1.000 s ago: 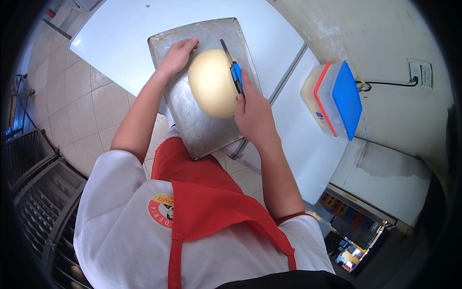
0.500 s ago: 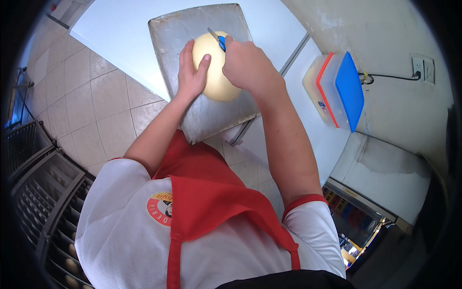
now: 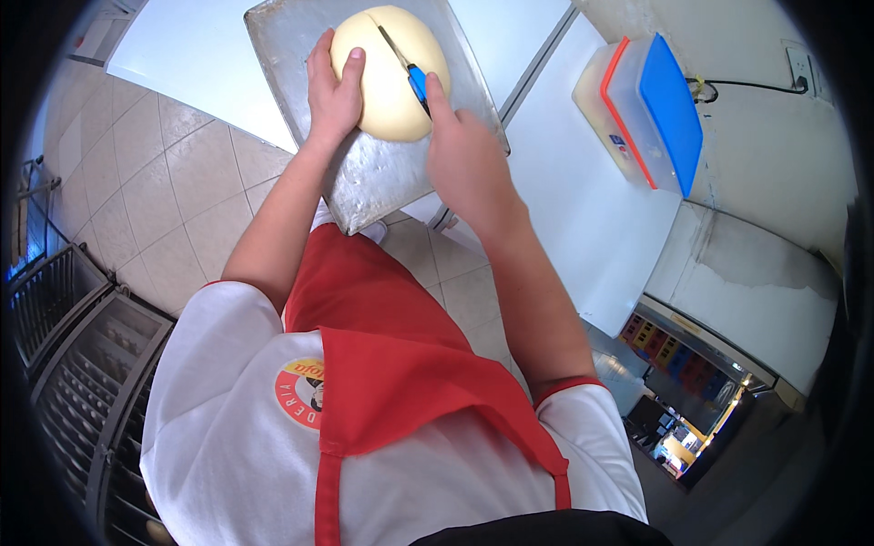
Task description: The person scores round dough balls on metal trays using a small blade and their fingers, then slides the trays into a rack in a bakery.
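A large, round, pale ball of dough (image 3: 382, 105) sits on a worn metal baking tray (image 3: 369, 187). My left hand (image 3: 336, 96) lies along its left side, fingers stretched out and thumb resting on top. In my right hand (image 3: 460, 155) is a blue-handled utility knife (image 3: 418, 84), with the index finger laid along the handle. Its narrow blade points up and left across the top of the dough, the tip touching or just over the surface. A thin line in the dough runs from the tip toward the far edge; its depth cannot be made out.
The tray's near corner overhangs the white table (image 3: 583, 227). A clear plastic box with a blue lid (image 3: 672, 114) stands on the right against the wall, near a cable (image 3: 756, 85). Dark metal racks (image 3: 100, 382) stand at the lower left, beside the tiled floor (image 3: 173, 196).
The blade has drawn from the far side of the dough toward me, and a line now shows behind it. My left hand keeps its place on the dough. The whole view has shifted slightly.
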The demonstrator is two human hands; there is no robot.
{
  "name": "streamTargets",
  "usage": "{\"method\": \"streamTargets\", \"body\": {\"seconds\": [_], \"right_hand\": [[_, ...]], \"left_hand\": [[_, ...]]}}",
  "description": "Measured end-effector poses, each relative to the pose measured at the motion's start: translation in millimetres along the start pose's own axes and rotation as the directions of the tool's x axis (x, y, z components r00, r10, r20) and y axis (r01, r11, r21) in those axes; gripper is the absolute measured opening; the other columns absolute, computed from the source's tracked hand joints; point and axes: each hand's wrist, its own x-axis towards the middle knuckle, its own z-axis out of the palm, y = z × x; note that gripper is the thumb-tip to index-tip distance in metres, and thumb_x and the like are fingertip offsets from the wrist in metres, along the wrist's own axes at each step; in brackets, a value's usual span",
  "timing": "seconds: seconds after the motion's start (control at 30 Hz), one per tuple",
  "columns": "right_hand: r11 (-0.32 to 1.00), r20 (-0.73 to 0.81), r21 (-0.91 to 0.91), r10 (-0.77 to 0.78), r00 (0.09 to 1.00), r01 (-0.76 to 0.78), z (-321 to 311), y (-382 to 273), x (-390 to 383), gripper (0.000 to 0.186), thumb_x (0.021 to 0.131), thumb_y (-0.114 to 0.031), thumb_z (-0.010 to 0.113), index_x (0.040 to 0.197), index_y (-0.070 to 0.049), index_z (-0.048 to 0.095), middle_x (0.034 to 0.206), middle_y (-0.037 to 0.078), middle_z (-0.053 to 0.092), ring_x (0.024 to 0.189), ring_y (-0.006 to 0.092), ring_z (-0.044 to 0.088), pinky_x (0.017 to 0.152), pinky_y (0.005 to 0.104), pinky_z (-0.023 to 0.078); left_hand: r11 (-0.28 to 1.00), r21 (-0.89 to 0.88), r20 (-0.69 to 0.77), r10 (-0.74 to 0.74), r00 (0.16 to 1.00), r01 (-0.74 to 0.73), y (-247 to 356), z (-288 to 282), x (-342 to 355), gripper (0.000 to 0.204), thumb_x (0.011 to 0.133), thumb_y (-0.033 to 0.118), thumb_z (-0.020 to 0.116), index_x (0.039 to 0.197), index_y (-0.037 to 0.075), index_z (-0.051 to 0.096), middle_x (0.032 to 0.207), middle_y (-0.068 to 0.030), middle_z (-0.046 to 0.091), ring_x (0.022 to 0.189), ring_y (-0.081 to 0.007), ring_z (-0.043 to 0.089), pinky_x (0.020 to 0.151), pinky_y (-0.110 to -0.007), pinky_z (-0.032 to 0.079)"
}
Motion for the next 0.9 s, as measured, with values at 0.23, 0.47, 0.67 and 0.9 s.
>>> {"method": "streamTargets", "body": {"seconds": [0.23, 0.47, 0.67, 0.9], "right_hand": [[0.986, -0.039, 0.134, 0.102, 0.994, -0.096, 47, 23, -61, 0.064, 0.101, -0.002, 0.05, 0.162, -0.011, 0.034, 0.093, 0.017, 0.057, 0.079, 0.0368, 0.062, 0.072, 0.0466, 0.053], [0.981, -0.136, 0.194, 0.051, 0.989, -0.024, 79, 49, -101, 0.077, 0.093, 0.003, 0.055, 0.164, -0.017, 0.031, 0.1, 0.014, 0.057, 0.078, 0.0356, 0.064, 0.069, 0.0464, 0.055], [0.977, -0.133, 0.209, 0.074, 0.988, -0.045, 94, 65, -130, 0.066, 0.099, 0.001, 0.055, 0.161, -0.013, 0.037, 0.094, 0.016, 0.057, 0.081, 0.0376, 0.063, 0.072, 0.0449, 0.054], [0.963, -0.073, 0.25, 0.123, 0.99, -0.101, 92, 84, -173, 0.064, 0.099, 0.0, 0.053, 0.16, -0.011, 0.038, 0.099, 0.019, 0.059, 0.087, 0.0401, 0.063, 0.079, 0.0461, 0.053]], "left_hand": [[1.0, -0.012, 0.03, -0.021, 0.999, 0.022, -11, -1, 2, 0.069, 0.105, 0.042, 0.055, 0.154, -0.004, 0.039, 0.153, -0.0285, 0.043, 0.142, -0.0365, 0.045, 0.118, -0.041, 0.035], [0.997, -0.076, -0.087, -0.021, 0.996, 0.015, 0, -27, -15, 0.069, 0.103, 0.043, 0.058, 0.152, -0.003, 0.043, 0.149, -0.0272, 0.046, 0.142, -0.0375, 0.044, 0.116, -0.044, 0.037], [0.996, 0.055, -0.259, -0.052, 0.964, 0.068, -9, -75, -82, 0.054, 0.102, 0.035, 0.063, 0.139, -0.003, 0.052, 0.136, -0.0213, 0.051, 0.125, -0.028, 0.053, 0.105, -0.04, 0.044], [0.877, 0.071, -0.151, -0.461, 0.875, 0.475, -11, -94, -154, 0.037, 0.102, 0.03, 0.065, 0.117, -0.003, 0.061, 0.104, -0.0106, 0.062, 0.093, -0.0171, 0.057, 0.085, -0.033, 0.048]]}}
